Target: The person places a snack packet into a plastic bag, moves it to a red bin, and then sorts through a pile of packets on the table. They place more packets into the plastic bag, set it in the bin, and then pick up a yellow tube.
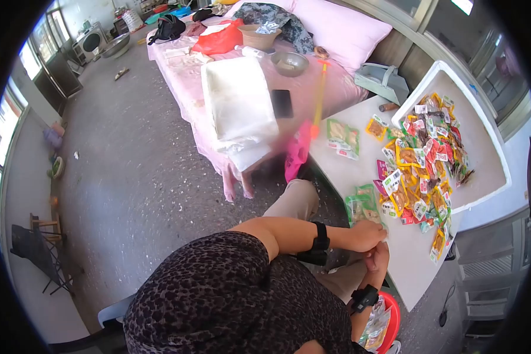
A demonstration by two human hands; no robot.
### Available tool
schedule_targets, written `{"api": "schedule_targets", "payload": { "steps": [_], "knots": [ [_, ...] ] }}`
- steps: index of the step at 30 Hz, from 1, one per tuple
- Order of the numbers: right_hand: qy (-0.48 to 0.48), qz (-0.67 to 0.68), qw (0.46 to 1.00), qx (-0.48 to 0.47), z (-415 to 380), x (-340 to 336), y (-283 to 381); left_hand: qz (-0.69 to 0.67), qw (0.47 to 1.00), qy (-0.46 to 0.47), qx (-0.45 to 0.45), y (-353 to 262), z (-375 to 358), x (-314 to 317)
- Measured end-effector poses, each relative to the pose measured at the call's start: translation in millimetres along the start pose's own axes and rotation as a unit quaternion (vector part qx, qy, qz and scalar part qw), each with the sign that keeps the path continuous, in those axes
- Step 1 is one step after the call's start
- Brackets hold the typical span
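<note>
My left hand (367, 236) is closed at the near edge of the white table, its back towards me. Just below it, my right hand (376, 258) is also closed, and the two hands meet at the fingers. Whatever they pinch is hidden or too small to make out. Green-and-clear snack packets (363, 203) lie on the table right beyond my left hand. To the right spreads a heap of small colourful food packets (422, 162), spilling out of a white foam box (484, 153) tipped on its side.
More green packets (342, 138) lie at the table's (416, 265) far end. Below its near edge stands a red basin (390, 321) with packets inside. A pink-covered bed (189, 112) holds a white foam box (239, 97), a metal bowl (289, 64) and a dark phone-like slab (282, 104).
</note>
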State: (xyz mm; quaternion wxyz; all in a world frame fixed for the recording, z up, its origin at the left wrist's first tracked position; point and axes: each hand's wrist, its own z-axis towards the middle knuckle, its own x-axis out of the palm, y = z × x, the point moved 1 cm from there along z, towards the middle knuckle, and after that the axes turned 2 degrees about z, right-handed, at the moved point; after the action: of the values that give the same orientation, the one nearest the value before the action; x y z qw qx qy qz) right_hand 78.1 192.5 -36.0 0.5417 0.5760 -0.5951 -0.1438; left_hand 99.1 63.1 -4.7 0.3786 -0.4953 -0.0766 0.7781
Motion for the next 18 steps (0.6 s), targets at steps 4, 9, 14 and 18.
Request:
{"api": "schedule_targets", "payload": {
  "steps": [4, 9, 14, 18],
  "knots": [
    [-0.083, 0.074, 0.993, -0.028, 1, 23, -9, -0.023, 0.999, 0.019, 0.035, -8, 3, 1],
    [0.011, 0.036, 0.995, -0.095, 18, -6, -11, -0.029, 0.995, -0.028, 0.091, -9, 5, -2],
    [-0.038, -0.017, 0.998, -0.042, 23, -14, -8, -0.046, 0.995, -0.037, 0.084, 0, -2, 9],
    [0.007, 0.004, 0.998, -0.068, 18, -9, -1, -0.003, 0.999, -0.032, 0.033, 11, -1, 6]
  ]
}}
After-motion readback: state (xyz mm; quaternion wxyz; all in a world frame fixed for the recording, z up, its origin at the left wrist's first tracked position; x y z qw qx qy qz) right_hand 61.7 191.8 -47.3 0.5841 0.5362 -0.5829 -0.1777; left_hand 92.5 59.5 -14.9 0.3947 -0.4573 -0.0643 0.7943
